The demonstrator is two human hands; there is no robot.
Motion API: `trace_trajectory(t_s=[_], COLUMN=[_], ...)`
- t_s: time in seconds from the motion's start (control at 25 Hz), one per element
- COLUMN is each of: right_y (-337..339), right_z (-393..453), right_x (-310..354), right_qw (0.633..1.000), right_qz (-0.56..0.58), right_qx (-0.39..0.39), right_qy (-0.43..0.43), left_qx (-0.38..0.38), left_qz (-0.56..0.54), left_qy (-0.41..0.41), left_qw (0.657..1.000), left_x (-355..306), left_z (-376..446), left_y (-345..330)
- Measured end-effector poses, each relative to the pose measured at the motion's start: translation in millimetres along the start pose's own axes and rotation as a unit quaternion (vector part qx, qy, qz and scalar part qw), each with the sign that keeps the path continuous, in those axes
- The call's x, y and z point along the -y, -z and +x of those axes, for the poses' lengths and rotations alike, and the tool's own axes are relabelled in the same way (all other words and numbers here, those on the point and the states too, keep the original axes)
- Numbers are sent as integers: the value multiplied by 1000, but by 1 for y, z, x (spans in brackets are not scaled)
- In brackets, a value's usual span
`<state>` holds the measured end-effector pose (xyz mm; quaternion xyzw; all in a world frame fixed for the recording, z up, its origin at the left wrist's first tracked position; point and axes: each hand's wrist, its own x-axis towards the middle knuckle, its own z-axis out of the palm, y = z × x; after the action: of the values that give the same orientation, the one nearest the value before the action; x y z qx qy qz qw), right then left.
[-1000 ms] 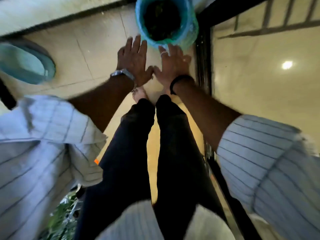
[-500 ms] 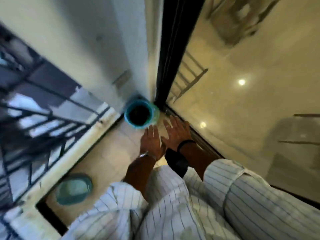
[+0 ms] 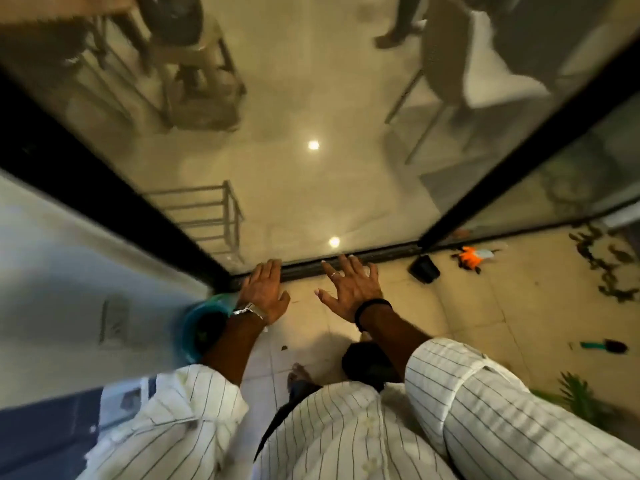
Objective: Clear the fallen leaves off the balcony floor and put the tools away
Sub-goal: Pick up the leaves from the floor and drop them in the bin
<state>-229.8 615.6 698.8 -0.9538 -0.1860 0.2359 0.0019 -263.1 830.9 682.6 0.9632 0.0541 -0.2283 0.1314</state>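
Both hands have drawn apart since a moment ago: left hand and right hand hover with fingers spread, holding nothing. The bin sits at 9 o'clock under the left wrist, against the wall. Fallen leaves lie at 3 o'clock along the door track, with bare floor between.

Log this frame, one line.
left hand: open, empty | right hand: open, empty | bin: under left forearm | leaves: on floor, right

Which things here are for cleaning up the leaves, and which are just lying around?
For the job:
fallen leaves
blue bin
green-handled brush
black scoop

Just lying about:
orange thing, too blurred to name
potted plant
chairs behind the glass door
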Motion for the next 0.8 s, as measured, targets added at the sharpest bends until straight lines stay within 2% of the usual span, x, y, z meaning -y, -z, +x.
trace_trajectory(t_s=[0.12,0.28,0.48,0.64,0.8], right_y=[-4,-14,-32,-51,-75], right_z=[-25,-56,-110,-168,-214], right_x=[-61,-165,-327,-448,-531], right_qw=[996,978,943,899,842], right_qz=[42,113,162,215,271], right_qx=[-8,-32,-43,-62,-60], right_qy=[-79,-175,-286,-376,-462], left_qx=[20,17,76,102,132], left_qz=[41,72,83,83,74], left_qy=[-88,-190,-258,-331,-362], left_qw=[995,979,960,934,920], left_x=[-79,-220,-398,-541,-663], left_z=[25,59,78,84,90], left_y=[2,-20,-58,-82,-109])
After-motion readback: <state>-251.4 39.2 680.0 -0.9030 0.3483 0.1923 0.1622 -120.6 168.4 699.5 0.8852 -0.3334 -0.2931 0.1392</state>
